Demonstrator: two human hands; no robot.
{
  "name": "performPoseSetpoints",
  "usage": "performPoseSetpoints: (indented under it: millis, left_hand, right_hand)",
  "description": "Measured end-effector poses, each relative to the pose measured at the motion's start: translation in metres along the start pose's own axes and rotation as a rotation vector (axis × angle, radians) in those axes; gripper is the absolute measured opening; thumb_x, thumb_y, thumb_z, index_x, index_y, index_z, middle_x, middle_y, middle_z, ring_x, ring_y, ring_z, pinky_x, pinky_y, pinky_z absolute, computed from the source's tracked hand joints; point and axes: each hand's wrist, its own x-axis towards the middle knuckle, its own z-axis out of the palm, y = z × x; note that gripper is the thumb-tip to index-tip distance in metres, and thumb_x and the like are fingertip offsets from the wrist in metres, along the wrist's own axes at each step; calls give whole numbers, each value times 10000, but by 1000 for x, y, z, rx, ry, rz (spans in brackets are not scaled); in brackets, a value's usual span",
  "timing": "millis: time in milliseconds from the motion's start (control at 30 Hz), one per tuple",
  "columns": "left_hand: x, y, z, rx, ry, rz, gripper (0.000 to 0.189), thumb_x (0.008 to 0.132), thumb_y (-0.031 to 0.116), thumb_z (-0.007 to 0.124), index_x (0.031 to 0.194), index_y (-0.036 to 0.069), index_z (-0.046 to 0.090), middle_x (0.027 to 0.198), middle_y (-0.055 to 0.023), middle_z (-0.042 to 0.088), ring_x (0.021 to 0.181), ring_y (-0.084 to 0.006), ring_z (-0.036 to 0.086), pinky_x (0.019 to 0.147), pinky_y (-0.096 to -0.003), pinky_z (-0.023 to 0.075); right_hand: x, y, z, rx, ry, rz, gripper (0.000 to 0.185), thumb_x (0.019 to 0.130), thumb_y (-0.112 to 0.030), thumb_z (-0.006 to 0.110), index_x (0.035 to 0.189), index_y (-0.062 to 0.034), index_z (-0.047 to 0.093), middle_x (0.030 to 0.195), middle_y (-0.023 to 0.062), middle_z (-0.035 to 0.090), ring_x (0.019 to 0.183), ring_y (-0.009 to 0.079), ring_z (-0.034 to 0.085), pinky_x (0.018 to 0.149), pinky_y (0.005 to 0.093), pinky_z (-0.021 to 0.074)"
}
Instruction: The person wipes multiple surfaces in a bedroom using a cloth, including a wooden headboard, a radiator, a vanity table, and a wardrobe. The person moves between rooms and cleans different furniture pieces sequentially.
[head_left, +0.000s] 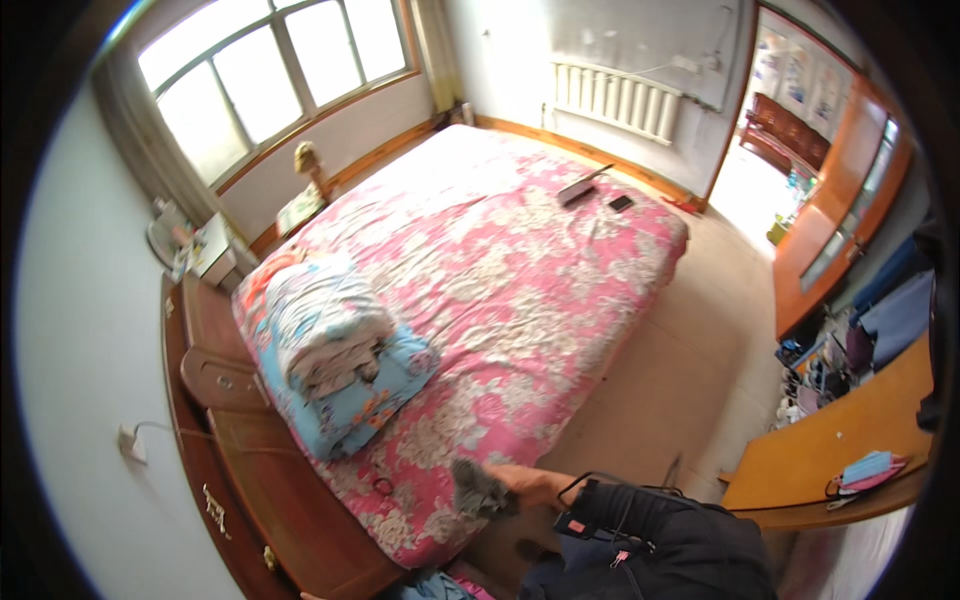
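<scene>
My right hand (517, 484) reaches in from the lower right in a black sleeve. It is closed on a crumpled grey cloth (480, 491), which lies over the near edge of the bed (510, 300) with its pink floral sheet. A dark cord and a small black device are at the wrist. Of my left hand (310, 596) only a sliver of skin seems to show at the bottom rim, by the wooden headboard (285, 510); the rest is hidden. A folded quilt (322, 322) rests on a blue floral one (360, 405). A dark red loop (383, 486) lies nearby.
A phone (621, 203) and a dark flat object (577, 192) lie on the far bed corner. Face masks (866, 469) lie on a wooden surface (825, 457) at right. Beyond are an open door (832, 210), a radiator (615, 101) and a bedside cabinet (217, 251).
</scene>
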Motion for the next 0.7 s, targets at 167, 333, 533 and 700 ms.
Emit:
performPoseSetpoints:
  millis: [167, 333, 533, 700]
  left_hand:
    - [-46, 94, 9, -338, -176, -53, 407, 1017, 395, 582, 1249, 61, 572, 969, -149, 654, 890, -333, 639, 776, -441, 516]
    - [-138, 273, -2, -712, -408, 145, 360, 975, 251, 648, 1247, 23, 588, 1017, -148, 668, 871, -272, 648, 732, -393, 517]
    - [-286, 549, -85, -1233, -1123, 219, 272, 996, 138, 604, 1220, -15, 597, 1011, -78, 650, 870, -139, 608, 759, -275, 505]
    - [-391, 727, -200, -1232, -1349, 736, 263, 1012, 174, 622, 1222, 17, 641, 1030, -92, 694, 896, -170, 682, 794, -299, 548]
  right_hand:
    - [-140, -74, -88, 768, 295, -178, 740, 1026, -603, 389, 1509, -42, 408, 1452, 132, 541, 1331, 252, 517, 1130, 405, 420]
    - [-267, -127, -160, 721, 688, -491, 607, 988, -411, 646, 1432, -33, 478, 1358, 142, 599, 1228, 289, 603, 1032, 476, 520]
    - [-379, -172, -272, 790, 806, -600, 519, 1038, -334, 555, 1437, -13, 468, 1370, 135, 595, 1227, 263, 603, 1063, 404, 488]
    - [-442, -193, -361, 81, 1007, -559, 556, 1079, -429, 417, 1458, -23, 448, 1419, 130, 563, 1274, 258, 568, 1088, 404, 460]
